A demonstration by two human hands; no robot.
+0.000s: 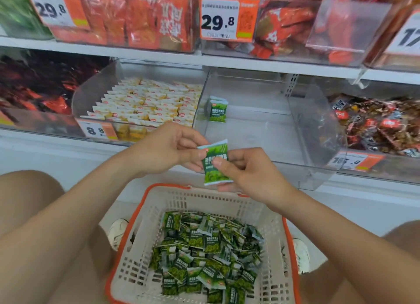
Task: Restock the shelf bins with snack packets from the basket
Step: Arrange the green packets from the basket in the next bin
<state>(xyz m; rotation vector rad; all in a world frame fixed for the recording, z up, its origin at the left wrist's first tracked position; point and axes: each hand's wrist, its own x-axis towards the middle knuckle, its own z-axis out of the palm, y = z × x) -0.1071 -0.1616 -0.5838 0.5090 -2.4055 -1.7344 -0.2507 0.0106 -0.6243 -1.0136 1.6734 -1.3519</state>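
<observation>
— Who has the packet?
— Left hand [168,149] pinches the green packet's [214,165] top corner, right hand [247,174] its middle; it stands upright above the basket [141,215].
— And the bin [254,112]?
— Straight ahead, nearly empty; right hand's nearer.

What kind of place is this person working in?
Most likely a shop's snack aisle. Clear shelf bins hold wrapped snacks behind orange price tags, and a shopping basket of green packets sits below both hands, which hold one green packet.

Left hand [169,148] and right hand [246,174] pinching 1 green packet [214,167], above basket [227,200]
</observation>
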